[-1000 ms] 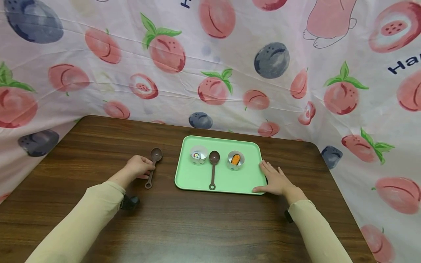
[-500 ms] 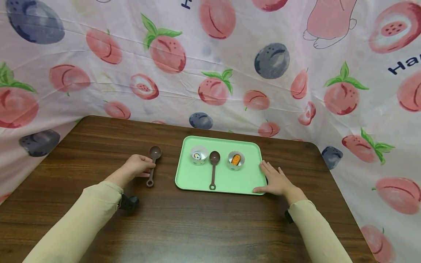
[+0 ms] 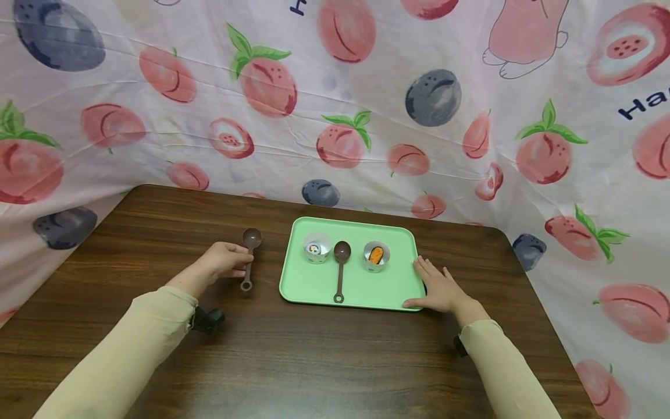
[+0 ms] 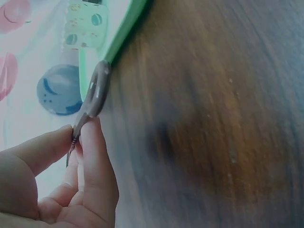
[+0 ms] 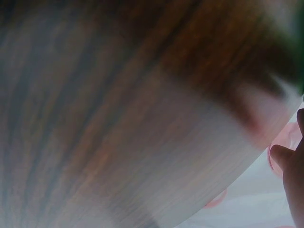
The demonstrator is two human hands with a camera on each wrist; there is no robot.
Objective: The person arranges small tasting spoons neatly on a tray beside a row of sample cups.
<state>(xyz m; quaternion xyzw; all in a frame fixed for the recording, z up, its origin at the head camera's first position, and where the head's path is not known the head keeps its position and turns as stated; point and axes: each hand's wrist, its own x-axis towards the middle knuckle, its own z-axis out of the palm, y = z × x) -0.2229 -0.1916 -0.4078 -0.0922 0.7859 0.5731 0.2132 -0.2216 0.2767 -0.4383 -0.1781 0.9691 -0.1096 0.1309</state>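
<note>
My left hand (image 3: 225, 259) pinches a brown measuring spoon (image 3: 248, 269) by its handle, left of the green tray (image 3: 387, 294). The left wrist view shows thumb and fingers on the handle, with its ring end (image 4: 99, 89) toward the camera and the bowl out of sight. My right hand (image 3: 441, 288) rests on the tray's right edge, fingers spread and straight. A second brown measuring spoon (image 3: 340, 273) lies on the tray between two small patterned cups. The left cup (image 3: 317, 256) holds a white piece with coloured marks; the right cup (image 3: 374, 266) holds an orange piece.
The dark wooden table (image 3: 335, 361) reaches back to a hanging cloth (image 3: 377, 105) printed with fruit. That cloth also borders the table on the left and right. A dark wrist camera (image 3: 208, 320) sits under my left wrist.
My left hand has shifted the measuring spoon slightly up and to the right in the head view, lifting it off the table. My right hand and the tray stay in place.
</note>
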